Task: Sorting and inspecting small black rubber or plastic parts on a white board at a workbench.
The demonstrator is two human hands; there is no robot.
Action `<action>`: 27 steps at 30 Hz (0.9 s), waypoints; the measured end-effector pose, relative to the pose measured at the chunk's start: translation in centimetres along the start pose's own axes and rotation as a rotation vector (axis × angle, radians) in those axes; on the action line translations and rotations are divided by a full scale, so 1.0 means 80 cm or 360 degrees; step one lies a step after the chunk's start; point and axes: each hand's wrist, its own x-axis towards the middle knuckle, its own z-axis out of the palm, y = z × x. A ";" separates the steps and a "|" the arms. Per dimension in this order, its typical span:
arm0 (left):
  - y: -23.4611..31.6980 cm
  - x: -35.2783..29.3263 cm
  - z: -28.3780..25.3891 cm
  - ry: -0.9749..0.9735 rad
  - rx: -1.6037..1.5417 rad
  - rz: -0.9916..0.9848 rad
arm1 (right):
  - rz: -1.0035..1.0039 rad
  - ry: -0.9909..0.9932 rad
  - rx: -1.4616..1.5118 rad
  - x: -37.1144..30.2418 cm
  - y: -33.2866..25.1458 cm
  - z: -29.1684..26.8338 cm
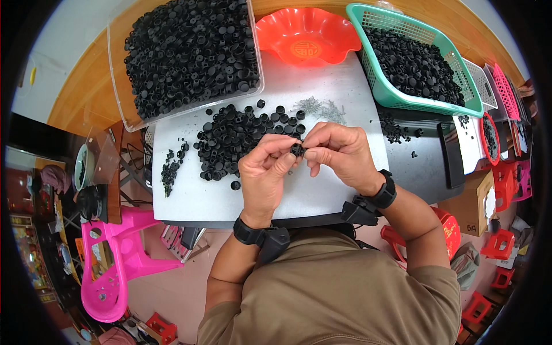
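Note:
Over the white work surface, my left hand (263, 172) pinches a small round black plastic part (297, 150) between thumb and fingers. From the other side, my right hand (340, 150) closes its thumb and forefinger at the same part's edge. Whether the right fingertips also hold something tiny is hidden. A loose pile of black round caps (221, 138) lies just beyond and left of my left hand. Thin metal pins (322, 108) are scattered beyond my right hand. At the left, a small heap of tiny black pieces (169, 172) sits on the white surface.
A clear bin (261, 75) full of black parts stands at the back left. Beside it are a red scalloped dish (307, 37) and a green basket (379, 80) of black parts. More bits lie on the dark tabletop (411, 167) at right. A pink stool (109, 276) stands lower left.

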 end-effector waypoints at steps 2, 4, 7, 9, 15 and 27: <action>0.000 -0.001 0.001 -0.0004 0.0146 0.0080 | 0.0015 -0.0010 -0.0083 0.000 0.000 -0.003; -0.001 -0.002 -0.001 -0.0010 0.0239 0.0106 | 0.0027 -0.0018 -0.0117 0.000 -0.003 -0.006; 0.001 -0.003 0.002 -0.0014 0.0369 0.0149 | 0.0045 -0.0019 -0.0149 0.001 -0.005 -0.006; 0.002 -0.003 0.005 -0.0009 0.0399 0.0173 | 0.0050 -0.0017 -0.0153 0.001 -0.005 -0.005; 0.005 -0.007 0.002 0.0009 0.0537 0.0261 | -0.0055 -0.0040 -0.0186 0.001 0.002 -0.001; -0.002 -0.007 0.000 0.0044 0.0155 0.0039 | -0.0200 -0.0162 -0.0408 0.007 0.012 -0.007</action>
